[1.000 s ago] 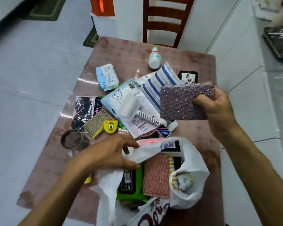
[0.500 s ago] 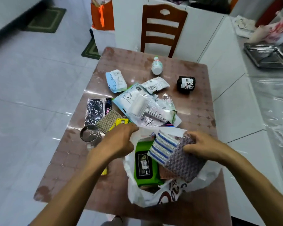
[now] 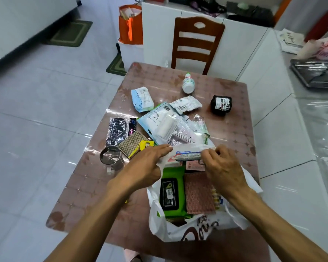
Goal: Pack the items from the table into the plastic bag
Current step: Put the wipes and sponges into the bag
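Observation:
A white plastic bag (image 3: 178, 229) lies open at the near end of the table (image 3: 235, 133). Inside it show a green wipes pack (image 3: 170, 193) and a pink scrub pad (image 3: 199, 193). My left hand (image 3: 148, 165) pinches the bag's far rim. My right hand (image 3: 222, 167) curls its fingers on the end of a purple scrub pad (image 3: 187, 157), which stands edge-on at the bag's far end. Loose beyond the bag lie a lint-roller packet (image 3: 167, 127), a white bottle (image 3: 188, 85), a black roll (image 3: 221, 104), a blue-white pack (image 3: 142, 98) and a metal cup (image 3: 111, 157).
A woven pad (image 3: 133, 146), a yellow tape measure (image 3: 146, 144) and a black sleep mask (image 3: 116, 131) lie left of the bag. A wooden chair (image 3: 197, 44) stands at the table's far end. A counter with a dark tray (image 3: 314, 72) runs along the right.
My right hand brought the purple pad and a striped pack down from above the table into the bag. My left hand stayed on the bag's rim. The view tilted up.

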Tool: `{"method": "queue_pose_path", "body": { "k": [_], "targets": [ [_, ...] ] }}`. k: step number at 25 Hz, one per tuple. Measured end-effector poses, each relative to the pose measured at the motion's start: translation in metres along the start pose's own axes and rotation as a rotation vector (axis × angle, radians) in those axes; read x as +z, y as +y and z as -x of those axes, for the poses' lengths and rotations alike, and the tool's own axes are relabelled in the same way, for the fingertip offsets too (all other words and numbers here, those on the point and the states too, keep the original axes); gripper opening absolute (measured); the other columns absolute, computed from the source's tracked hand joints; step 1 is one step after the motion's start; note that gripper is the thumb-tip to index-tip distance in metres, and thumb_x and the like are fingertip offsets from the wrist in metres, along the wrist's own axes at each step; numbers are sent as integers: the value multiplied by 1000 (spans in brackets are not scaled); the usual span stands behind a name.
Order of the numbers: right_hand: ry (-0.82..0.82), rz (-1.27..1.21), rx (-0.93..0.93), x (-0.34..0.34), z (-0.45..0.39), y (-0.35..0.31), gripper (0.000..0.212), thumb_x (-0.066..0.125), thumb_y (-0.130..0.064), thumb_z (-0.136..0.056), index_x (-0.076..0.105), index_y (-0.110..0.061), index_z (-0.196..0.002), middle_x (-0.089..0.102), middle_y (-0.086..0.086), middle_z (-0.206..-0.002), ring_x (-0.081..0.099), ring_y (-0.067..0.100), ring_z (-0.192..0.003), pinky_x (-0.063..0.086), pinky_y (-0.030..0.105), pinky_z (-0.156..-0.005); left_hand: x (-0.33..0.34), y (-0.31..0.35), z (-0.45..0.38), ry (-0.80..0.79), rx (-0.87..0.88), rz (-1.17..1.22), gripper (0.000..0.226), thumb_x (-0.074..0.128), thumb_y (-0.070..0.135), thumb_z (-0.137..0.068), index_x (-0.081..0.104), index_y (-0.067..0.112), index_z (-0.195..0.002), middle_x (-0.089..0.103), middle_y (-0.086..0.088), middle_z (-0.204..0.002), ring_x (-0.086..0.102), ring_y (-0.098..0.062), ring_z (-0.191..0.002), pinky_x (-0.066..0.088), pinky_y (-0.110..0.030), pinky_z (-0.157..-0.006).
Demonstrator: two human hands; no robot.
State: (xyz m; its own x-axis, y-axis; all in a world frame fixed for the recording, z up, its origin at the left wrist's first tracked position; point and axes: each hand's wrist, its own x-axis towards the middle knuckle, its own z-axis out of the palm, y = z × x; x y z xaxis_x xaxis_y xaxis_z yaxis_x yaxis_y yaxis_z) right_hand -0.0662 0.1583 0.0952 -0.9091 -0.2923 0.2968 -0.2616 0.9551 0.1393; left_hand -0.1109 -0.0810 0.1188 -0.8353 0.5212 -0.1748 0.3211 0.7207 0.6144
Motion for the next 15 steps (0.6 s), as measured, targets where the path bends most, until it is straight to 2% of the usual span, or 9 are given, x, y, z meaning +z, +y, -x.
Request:
{"method": "queue_pose_path", "body": {
  "k": [2,4,5,7,9,11,12,13,15],
  "targets": [
    [-118,-24,-69,12,6,0,18,71,-4,-78,57,-10,-87,66,13,-85,55,32,-75,44,40,-62,0,7,-1,-3,-5,16,76,47,-1,-71,45,19,-144,42,1,-152,37,-20,-139,30,-30,-111],
    [-333,-96,-151,23,14,-6,23,69,-7,-72,59,-11,-92,67,16,-111,61,34,-87,53,42,-70,0,13,-1,-21,-7,11,76,43,15,-69,45,19,-145,42,1,-152,37,-19,-139,31,-32,-112],
    [-387,-173,-136,21,17,-3,27,68,-9,-67,59,-12,-93,67,15,-116,62,34,-90,53,40,-69,0,13,0,-27,-9,9,77,41,18,-67,46,19,-144,43,1,-152,38,-19,-139,32,-34,-113],
    [-300,-407,64,-1,20,15,22,64,-11,-67,55,-18,-85,67,6,-94,62,28,-79,46,30,-59,1,6,0,-23,-13,16,80,39,12,-63,48,21,-142,45,2,-150,41,-19,-137,36,-38,-112],
    [-208,-695,437,-27,20,35,17,64,-10,-76,54,-23,-81,63,-3,-76,60,19,-67,47,30,-52,3,0,0,-2,-21,43,80,41,6,-63,50,22,-141,46,3,-149,42,-18,-137,38,-38,-110],
    [-322,-1092,655,-36,17,41,17,64,-9,-79,59,-24,-85,65,1,-76,63,20,-68,55,36,-57,5,3,0,10,-28,68,77,45,-2,-69,50,24,-141,45,4,-150,41,-16,-137,37,-35,-110],
    [-445,-1170,651,-36,14,36,18,63,-11,-79,60,-25,-89,67,5,-83,66,25,-75,58,43,-63,7,6,0,13,-33,86,77,46,-7,-71,49,25,-142,44,5,-151,40,-14,-137,37,-30,-108],
    [-590,-1136,576,-32,13,31,20,62,-13,-79,59,-26,-94,66,7,-90,66,27,-82,57,47,-70,8,7,0,19,-33,96,77,47,-10,-73,49,25,-142,43,6,-151,40,-13,-136,35,-25,-106],
    [-826,-867,368,-21,14,36,24,56,-13,-81,56,-29,-100,63,-2,-101,61,27,-93,53,43,-75,8,8,-1,21,-12,101,77,48,-12,-73,49,25,-141,44,7,-150,42,-13,-135,35,-24,-103]
  ]
}}
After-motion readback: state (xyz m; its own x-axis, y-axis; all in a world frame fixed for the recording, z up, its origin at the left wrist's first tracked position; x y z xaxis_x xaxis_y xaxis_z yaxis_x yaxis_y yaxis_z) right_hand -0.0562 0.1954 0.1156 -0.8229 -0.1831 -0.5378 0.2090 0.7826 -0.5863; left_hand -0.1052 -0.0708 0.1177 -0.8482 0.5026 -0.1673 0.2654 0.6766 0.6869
